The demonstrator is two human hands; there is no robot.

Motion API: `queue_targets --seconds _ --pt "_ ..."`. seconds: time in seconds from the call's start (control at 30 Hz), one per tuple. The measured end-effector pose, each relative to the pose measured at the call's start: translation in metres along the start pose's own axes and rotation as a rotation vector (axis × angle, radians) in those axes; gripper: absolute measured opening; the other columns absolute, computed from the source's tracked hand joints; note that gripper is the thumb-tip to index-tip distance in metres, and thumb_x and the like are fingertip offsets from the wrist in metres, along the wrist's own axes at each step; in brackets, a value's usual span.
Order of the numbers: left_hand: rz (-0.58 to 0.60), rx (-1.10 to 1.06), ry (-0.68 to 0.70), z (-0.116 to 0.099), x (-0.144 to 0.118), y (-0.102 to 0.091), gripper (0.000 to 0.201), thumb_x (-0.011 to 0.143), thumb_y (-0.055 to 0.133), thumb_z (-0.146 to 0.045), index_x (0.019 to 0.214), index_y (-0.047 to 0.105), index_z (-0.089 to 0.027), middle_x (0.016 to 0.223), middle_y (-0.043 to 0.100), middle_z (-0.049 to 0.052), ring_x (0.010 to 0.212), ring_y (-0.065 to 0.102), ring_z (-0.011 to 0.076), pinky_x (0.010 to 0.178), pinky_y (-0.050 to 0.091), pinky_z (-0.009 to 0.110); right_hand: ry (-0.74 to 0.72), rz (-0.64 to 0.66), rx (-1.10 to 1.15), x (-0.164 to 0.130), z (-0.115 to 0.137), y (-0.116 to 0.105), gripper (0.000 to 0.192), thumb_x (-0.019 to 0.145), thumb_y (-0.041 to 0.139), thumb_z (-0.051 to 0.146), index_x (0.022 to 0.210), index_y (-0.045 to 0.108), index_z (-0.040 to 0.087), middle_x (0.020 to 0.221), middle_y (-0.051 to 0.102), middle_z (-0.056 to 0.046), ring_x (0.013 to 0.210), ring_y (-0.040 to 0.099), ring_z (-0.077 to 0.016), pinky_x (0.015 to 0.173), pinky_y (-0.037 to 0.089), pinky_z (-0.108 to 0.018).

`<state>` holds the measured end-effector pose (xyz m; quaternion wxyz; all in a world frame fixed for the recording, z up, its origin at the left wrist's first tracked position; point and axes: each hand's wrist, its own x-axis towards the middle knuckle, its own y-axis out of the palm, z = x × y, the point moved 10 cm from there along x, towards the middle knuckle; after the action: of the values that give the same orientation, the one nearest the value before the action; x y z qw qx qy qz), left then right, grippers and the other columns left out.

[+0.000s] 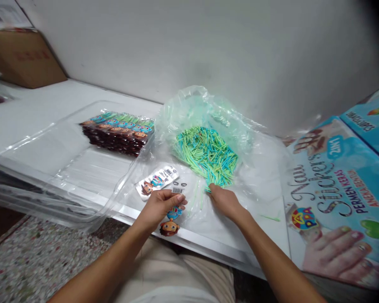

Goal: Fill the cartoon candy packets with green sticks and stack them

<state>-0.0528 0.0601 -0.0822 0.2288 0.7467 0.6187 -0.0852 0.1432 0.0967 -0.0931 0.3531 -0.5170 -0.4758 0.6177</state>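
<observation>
Left hand [160,205] closed on a cartoon sticker packet [172,218] at the worktop's [34,113] front edge. Right hand [223,198] pinching green sticks [208,153] at the near end of the pile, lying on a clear bag [205,105] mid-worktop. Stacked packets [118,132] left of the bag, in a clear tray [66,168].

One camera sits on my head, looking forward and down, close over the white bench [34,113] at my lap's edge, facing the wall [208,46] behind it.
</observation>
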Motion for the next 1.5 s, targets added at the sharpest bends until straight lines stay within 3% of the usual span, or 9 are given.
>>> queue_targets --seconds 0.1,0.27,0.53,0.77,0.97,1.07,1.2,1.33,1.5 --pt "-0.021 0.002 0.006 -0.002 -0.002 -0.007 0.030 0.061 0.079 -0.041 0.073 0.074 -0.014 0.077 0.075 0.008 0.065 0.066 0.0155 0.066 0.049 0.026 -0.048 -0.020 -0.054 0.004 0.008 -0.009 0.019 0.096 0.037 0.024 0.101 0.054 0.016 0.097 0.061 -0.013 0.086 0.059 -0.0246 0.064 0.032 -0.029" --pt "-0.071 -0.016 0.007 -0.001 -0.003 -0.017 0.029 0.060 0.080 -0.040 0.072 0.074 -0.015 0.076 0.074 0.007 0.065 0.066 0.0153 0.065 0.049 0.025 -0.277 -0.085 -0.164 0.008 0.034 -0.031 0.021 0.096 0.040 0.029 0.096 0.057 0.017 0.102 0.059 -0.014 0.097 0.054 -0.0261 0.072 0.033 -0.031" --pt "-0.051 -0.016 -0.002 -0.001 -0.004 -0.013 0.029 0.061 0.080 -0.040 0.072 0.074 -0.014 0.075 0.074 0.007 0.064 0.065 0.0151 0.065 0.049 0.026 -0.437 0.014 -0.204 0.014 0.051 -0.010 0.026 0.087 0.045 0.013 0.110 0.053 0.020 0.092 0.061 -0.007 0.075 0.057 -0.0190 0.057 0.030 -0.027" --pt "-0.050 -0.010 0.017 0.002 -0.001 -0.014 0.031 0.062 0.079 -0.041 0.073 0.074 -0.013 0.075 0.074 0.007 0.064 0.065 0.0147 0.065 0.049 0.025 -0.464 -0.018 -0.298 0.000 0.052 -0.012 0.019 0.088 0.040 0.006 0.097 0.056 0.015 0.097 0.058 -0.012 0.086 0.055 -0.0237 0.059 0.035 -0.028" --pt "-0.105 -0.030 0.062 0.000 0.006 -0.021 0.032 0.060 0.079 -0.040 0.074 0.073 -0.013 0.074 0.074 0.007 0.064 0.065 0.0156 0.067 0.050 0.027 -0.615 -0.020 -0.322 -0.012 0.092 -0.005 0.014 0.093 0.042 0.014 0.102 0.052 0.016 0.095 0.059 -0.009 0.084 0.055 -0.0217 0.061 0.039 -0.028" --pt "-0.113 -0.005 0.073 -0.004 0.007 -0.021 0.032 0.060 0.079 -0.040 0.075 0.073 -0.012 0.075 0.074 0.008 0.066 0.066 0.0163 0.067 0.050 0.027 -0.603 -0.005 -0.315 -0.010 0.100 0.001 0.015 0.092 0.042 0.012 0.100 0.054 0.016 0.096 0.059 -0.010 0.087 0.055 -0.0236 0.063 0.041 -0.030" --pt "-0.148 0.083 0.112 -0.014 0.011 -0.021 0.028 0.064 0.075 -0.038 0.072 0.072 -0.012 0.073 0.073 0.007 0.063 0.065 0.0156 0.065 0.049 0.026 -0.534 -0.019 -0.287 -0.009 0.091 -0.001 0.016 0.089 0.042 0.008 0.095 0.055 0.014 0.094 0.060 -0.012 0.089 0.055 -0.0259 0.064 0.040 -0.031" --pt "-0.152 0.178 0.206 -0.019 0.029 -0.019 0.022 0.068 0.071 -0.035 0.072 0.070 -0.013 0.070 0.071 0.005 0.061 0.064 0.0160 0.062 0.049 0.028 -0.371 -0.047 -0.230 -0.008 0.061 -0.015 0.018 0.090 0.037 0.006 0.097 0.053 0.011 0.090 0.060 -0.014 0.078 0.057 -0.0240 0.058 0.038 -0.029" --pt "-0.215 0.531 0.392 -0.033 0.050 -0.020 0.042 0.073 0.066 -0.030 0.113 0.064 -0.019 0.086 0.071 0.007 0.075 0.065 0.0213 0.072 0.050 0.034 -0.324 -0.092 0.012 -0.012 0.033 -0.029 0.020 0.095 0.031 0.014 0.107 0.047 0.014 0.096 0.061 -0.010 0.081 0.058 -0.0201 0.067 0.040 -0.028"
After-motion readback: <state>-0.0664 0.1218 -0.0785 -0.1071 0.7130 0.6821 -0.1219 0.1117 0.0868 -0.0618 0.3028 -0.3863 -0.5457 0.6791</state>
